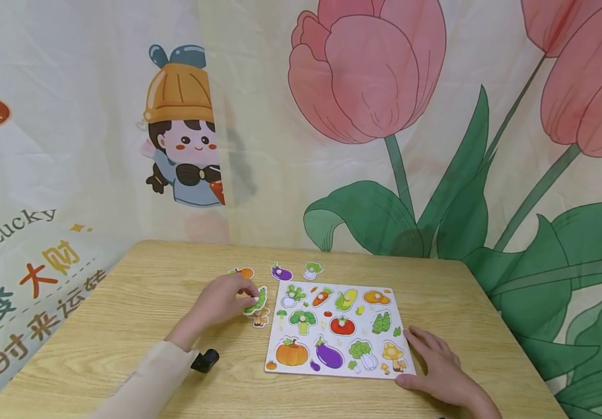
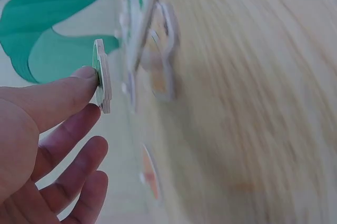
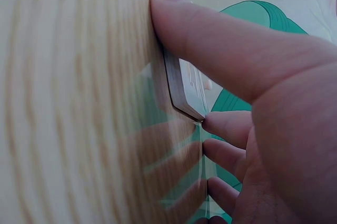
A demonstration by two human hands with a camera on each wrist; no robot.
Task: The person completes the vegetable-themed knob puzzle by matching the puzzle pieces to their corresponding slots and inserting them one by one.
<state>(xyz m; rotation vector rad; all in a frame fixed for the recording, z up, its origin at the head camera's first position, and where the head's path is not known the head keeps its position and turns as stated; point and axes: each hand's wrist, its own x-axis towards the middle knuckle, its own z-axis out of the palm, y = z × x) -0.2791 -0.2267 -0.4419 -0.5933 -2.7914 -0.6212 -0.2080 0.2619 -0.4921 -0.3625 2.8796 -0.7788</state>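
Note:
My left hand pinches a green pea-pod puzzle piece by its small white knob, left of a white vegetable puzzle board. In the left wrist view the piece stands on edge between thumb and forefinger, off the table; the other fingers are loosely bent. A mushroom piece lies just below it. My right hand rests at the board's near right corner. Its thumb touches the near edge, while the fingers lie along the right side.
Beyond the board lie an eggplant piece and a leafy green piece. An orange piece is partly hidden behind my left hand. A black object sits by the left sleeve. A printed curtain hangs behind the wooden table.

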